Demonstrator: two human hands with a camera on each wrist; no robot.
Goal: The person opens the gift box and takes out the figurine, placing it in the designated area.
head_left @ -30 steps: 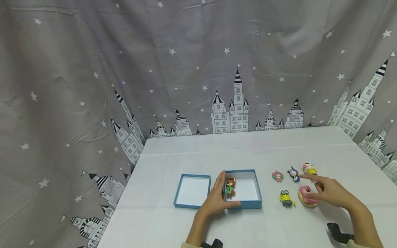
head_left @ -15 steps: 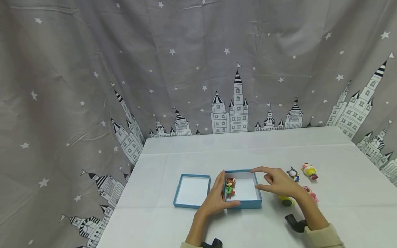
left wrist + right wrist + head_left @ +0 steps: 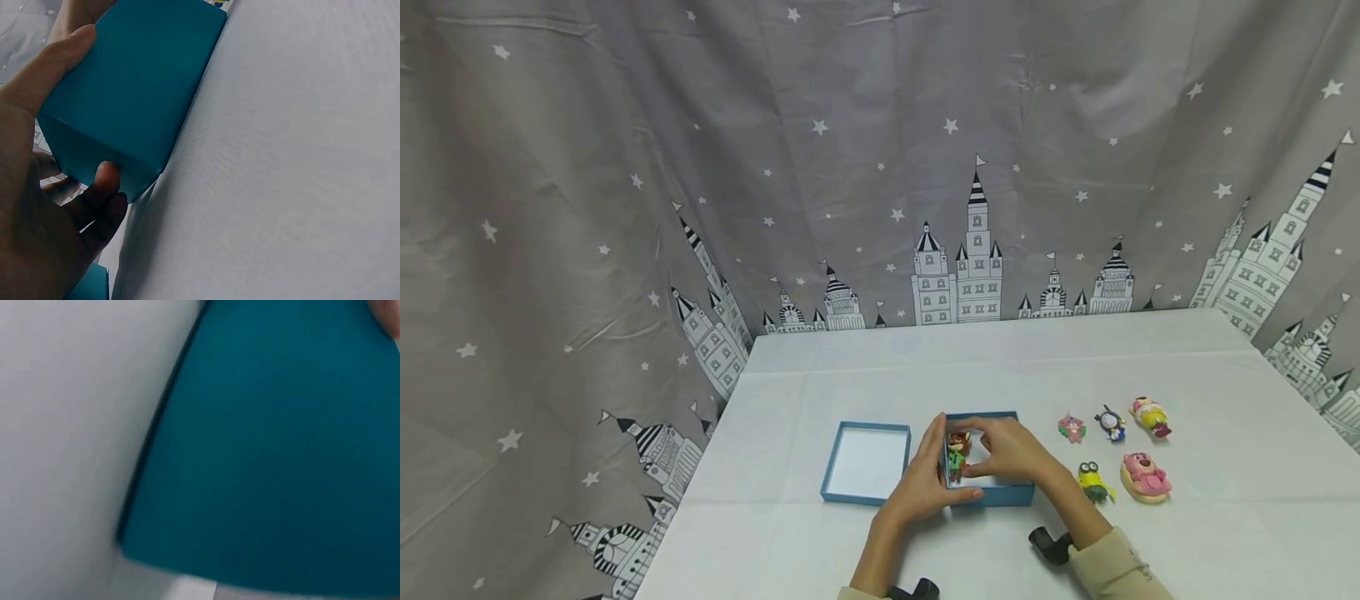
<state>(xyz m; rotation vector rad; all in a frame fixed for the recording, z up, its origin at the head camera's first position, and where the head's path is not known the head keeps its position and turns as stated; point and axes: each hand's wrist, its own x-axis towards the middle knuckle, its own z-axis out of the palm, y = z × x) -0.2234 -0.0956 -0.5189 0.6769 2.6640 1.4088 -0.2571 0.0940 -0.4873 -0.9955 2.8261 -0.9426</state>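
A blue box (image 3: 997, 497) stands on the table in the head view. My left hand (image 3: 917, 481) grips its left side, thumb on the front wall and fingers round the end; the left wrist view also shows the thumb (image 3: 74, 50) on that wall. Inside, against the left wall, lies a fox figurine (image 3: 957, 454) in green. My right hand (image 3: 1009, 448) reaches into the box, its index finger by the fox's head and its thumb by the lower body, with a gap between them. The front wall of the box (image 3: 262, 456) fills most of the right wrist view, hiding the right fingers.
Left of the box lies its shallow blue lid (image 3: 853, 500). To the right are a pink star-shaped figurine (image 3: 1072, 428), a dark blue-and-white one (image 3: 1110, 423), a yellow-and-pink one (image 3: 1150, 416), a Minion figurine (image 3: 1093, 482) and a pink bear on a ring (image 3: 1145, 478).
My right hand has moved left from over the figurines, past the box's right edge, to the fox inside it. My left hand and the box have stayed in place.
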